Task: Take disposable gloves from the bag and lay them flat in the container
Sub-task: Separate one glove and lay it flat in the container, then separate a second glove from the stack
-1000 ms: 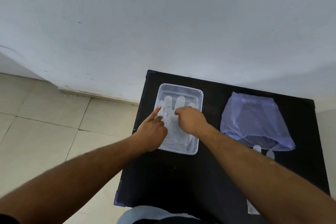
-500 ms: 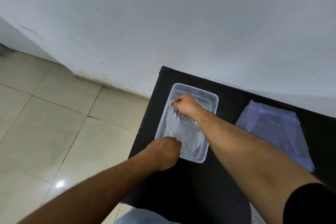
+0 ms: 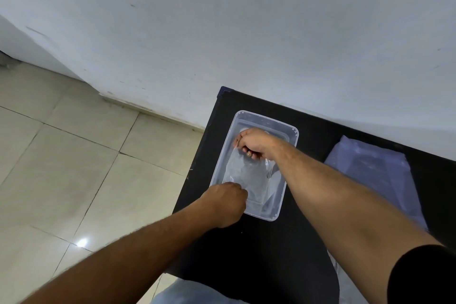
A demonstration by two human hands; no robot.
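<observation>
A clear plastic container point(image 3: 291, 131) stands on the black table point(image 3: 276, 249). Inside it lies a thin translucent disposable glove point(image 3: 249, 173), stretched lengthwise. My right hand point(image 3: 255, 143) is at the container's far end, fingers closed on the glove's far edge. My left hand point(image 3: 223, 203) is at the near left corner, fingers pinched on the glove's near edge. The bluish translucent bag point(image 3: 372, 175) lies flat on the table to the right, partly hidden behind my right forearm.
A white wall runs right behind the table. Beige floor tiles point(image 3: 74, 168) lie to the left, beyond the table's left edge. Light-coloured cloth point(image 3: 197, 294) shows at the bottom, near the table's front edge.
A second ago both hands pressed on the glove mid-container. Since then my right hand went to the far end and my left to the near corner. The view swung left.
</observation>
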